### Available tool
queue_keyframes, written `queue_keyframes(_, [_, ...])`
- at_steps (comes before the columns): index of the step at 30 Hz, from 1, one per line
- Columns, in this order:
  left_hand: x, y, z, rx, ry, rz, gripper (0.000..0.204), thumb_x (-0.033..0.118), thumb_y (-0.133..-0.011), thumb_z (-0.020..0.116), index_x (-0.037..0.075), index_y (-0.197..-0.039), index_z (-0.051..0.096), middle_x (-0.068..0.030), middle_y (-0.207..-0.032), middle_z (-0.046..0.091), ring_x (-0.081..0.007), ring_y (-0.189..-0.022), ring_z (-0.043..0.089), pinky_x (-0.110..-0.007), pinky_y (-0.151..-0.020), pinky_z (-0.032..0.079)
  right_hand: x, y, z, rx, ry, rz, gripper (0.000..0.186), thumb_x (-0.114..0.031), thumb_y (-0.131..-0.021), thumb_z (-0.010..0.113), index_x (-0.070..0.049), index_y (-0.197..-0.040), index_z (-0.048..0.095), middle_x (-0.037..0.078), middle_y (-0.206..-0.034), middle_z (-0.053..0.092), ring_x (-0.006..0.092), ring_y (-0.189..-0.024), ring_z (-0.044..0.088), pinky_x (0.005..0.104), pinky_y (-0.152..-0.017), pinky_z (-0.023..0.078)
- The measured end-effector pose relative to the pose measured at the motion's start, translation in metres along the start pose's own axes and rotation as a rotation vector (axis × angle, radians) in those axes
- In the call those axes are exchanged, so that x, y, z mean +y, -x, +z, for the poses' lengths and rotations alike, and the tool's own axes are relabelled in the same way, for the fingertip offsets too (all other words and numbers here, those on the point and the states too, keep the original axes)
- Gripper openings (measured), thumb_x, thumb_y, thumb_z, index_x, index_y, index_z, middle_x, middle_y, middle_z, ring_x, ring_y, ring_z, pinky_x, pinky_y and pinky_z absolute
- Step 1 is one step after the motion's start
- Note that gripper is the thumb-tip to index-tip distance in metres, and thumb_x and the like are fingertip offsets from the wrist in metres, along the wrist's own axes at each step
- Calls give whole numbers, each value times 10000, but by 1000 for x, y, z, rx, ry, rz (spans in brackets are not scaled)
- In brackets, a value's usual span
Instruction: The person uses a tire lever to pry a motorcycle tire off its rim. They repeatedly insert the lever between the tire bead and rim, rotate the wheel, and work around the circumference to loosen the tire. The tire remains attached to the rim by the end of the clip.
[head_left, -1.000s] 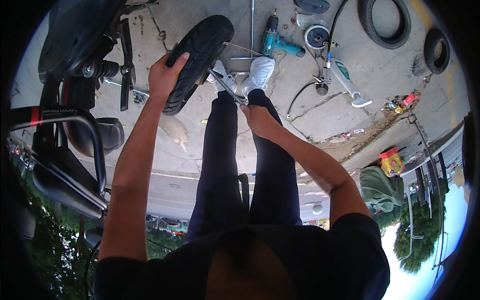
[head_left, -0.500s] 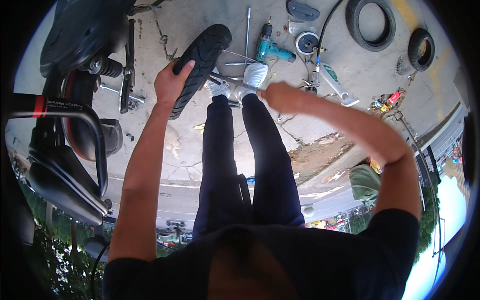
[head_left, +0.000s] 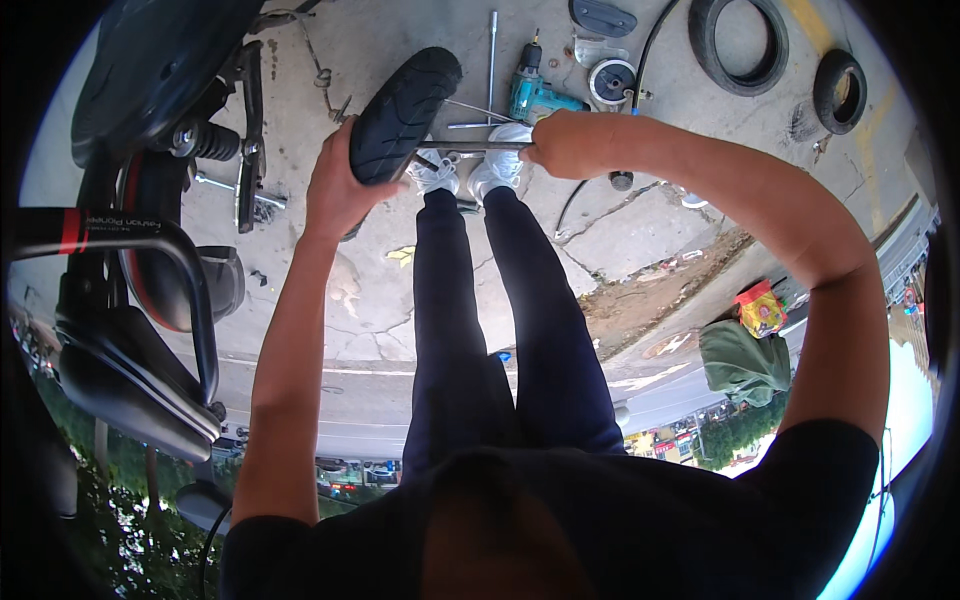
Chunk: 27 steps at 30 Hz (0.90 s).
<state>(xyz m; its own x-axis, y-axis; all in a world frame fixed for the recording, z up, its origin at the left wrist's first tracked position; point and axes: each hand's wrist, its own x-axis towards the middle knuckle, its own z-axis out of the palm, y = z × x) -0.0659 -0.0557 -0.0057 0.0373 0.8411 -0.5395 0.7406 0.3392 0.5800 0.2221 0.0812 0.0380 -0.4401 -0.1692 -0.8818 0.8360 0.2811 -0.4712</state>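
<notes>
A black treaded tyre (head_left: 402, 105) stands on edge in front of my white shoes (head_left: 500, 165). My left hand (head_left: 335, 185) grips its left side, fingers wrapped round it and thumb lower on the tread. My right hand (head_left: 555, 145) is closed on the end of a long metal lever (head_left: 475, 146), which lies level and reaches into the tyre's right side. A thinner metal rod (head_left: 478, 111) also sticks out from the tyre toward a teal cordless drill (head_left: 540, 98) on the concrete. What is inside the tyre is mostly hidden.
A black bike frame and seat (head_left: 130, 360) fill the left. A long wrench (head_left: 492, 50), a small wheel (head_left: 610, 85), a hose (head_left: 658, 35), two loose tyres (head_left: 738, 85) (head_left: 840, 92) and a dark pad (head_left: 600, 18) lie ahead. A green cloth (head_left: 742, 365) and colourful bag (head_left: 760, 308) are at right.
My right hand has swung right and forward, turning the lever from a slanted to a level position. My left hand has slid lower on the tyre, and my right elbow has moved outward.
</notes>
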Motion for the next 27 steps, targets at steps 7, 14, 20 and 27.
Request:
queue_keyframes(7, [1, 2, 7, 64, -231, 14, 969, 223, -586, 804, 125, -1433, 345, -163, -1107, 567, -341, -983, 611, -403, -838, 510, 52, -20, 4, 310, -5, -248, 337, -241, -966, 516, -23, -1219, 558, 196, -992, 666, 365, -918, 637, 436, -817, 484])
queue_keyframes(14, [2, -9, 10, 100, -192, 82, 937, 249, -583, 791, 161, -1420, 381, -142, -1087, 585, -337, -953, 626, -405, -813, 521, 60, -218, 275, 892, -649, -146, 463, -383, -975, 454, -88, -1327, 514, 183, -1133, 641, 268, -1026, 622, 392, -895, 467])
queue_keyframes(20, [4, -2, 14, 133, -236, 59, 953, 281, -577, 797, 161, -1421, 370, -155, -1111, 597, -352, -980, 622, -415, -820, 518, -157, -131, 281, 946, -1371, -3, 245, -291, -986, 448, -78, -1092, 505, 270, -789, 608, 470, -736, 599, 523, -625, 457])
queue_keyframes(27, [20, -25, 13, 77, -273, -33, 982, 357, -565, 792, 138, -1422, 364, -189, -1152, 600, -366, -1028, 613, -434, -870, 496, -125, -73, 234, 904, -1184, 57, 270, -267, -986, 428, -25, -1018, 543, 249, -760, 616, 447, -728, 607, 497, -594, 470])
